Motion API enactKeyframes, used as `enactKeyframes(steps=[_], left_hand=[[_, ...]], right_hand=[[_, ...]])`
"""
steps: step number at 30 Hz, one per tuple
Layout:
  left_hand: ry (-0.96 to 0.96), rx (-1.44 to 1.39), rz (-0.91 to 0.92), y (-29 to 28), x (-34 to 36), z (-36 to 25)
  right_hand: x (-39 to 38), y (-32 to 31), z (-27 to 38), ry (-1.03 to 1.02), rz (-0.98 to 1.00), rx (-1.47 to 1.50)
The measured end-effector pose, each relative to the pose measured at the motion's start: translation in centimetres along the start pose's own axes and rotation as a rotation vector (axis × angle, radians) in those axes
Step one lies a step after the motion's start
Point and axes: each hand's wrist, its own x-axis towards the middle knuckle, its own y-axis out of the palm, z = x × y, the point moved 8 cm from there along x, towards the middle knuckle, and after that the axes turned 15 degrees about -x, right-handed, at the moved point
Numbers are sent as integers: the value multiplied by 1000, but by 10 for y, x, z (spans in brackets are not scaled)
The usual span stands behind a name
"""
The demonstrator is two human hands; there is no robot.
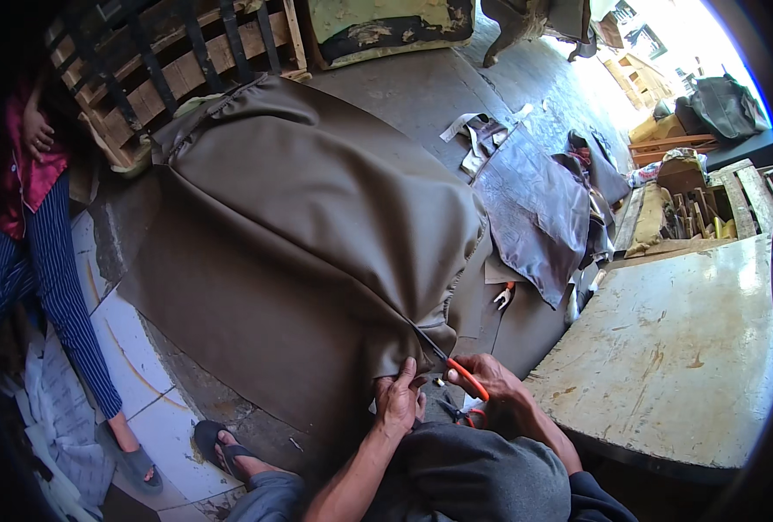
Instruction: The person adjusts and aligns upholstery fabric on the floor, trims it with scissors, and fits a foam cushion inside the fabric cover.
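A large sheet of brown leather-like upholstery material spreads over the floor in front of me, with folds and a gathered edge along its right side. My left hand pinches the near edge of this material. Just to the right, my right hand is closed around the orange handles of a pair of scissors. Their dark blades point up and left and lie against the material near its gathered corner. A second, smaller cutting tool with orange-red handles lies on the floor below my right hand.
A worn wooden table stands at the right. Pincers and dark scrap leather lie beyond the scissors. A wooden frame with black straps is at the far left. A person in striped trousers stands at the left.
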Motion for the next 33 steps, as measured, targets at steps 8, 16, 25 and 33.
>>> enactKeyframes(steps=[8, 16, 25, 33], left_hand=[[-71, 11, -46, -10, -2, 4], [-112, -2, -49, -15, -2, 8], [-34, -26, -1, -14, -1, 6], [-69, -37, 37, -9, -4, 7]], right_hand=[[8, 1, 8, 2, 41, 7], [17, 3, 4, -50, 95, 26], [25, 0, 11, -84, 83, 21], [35, 1, 8, -117, 126, 14]])
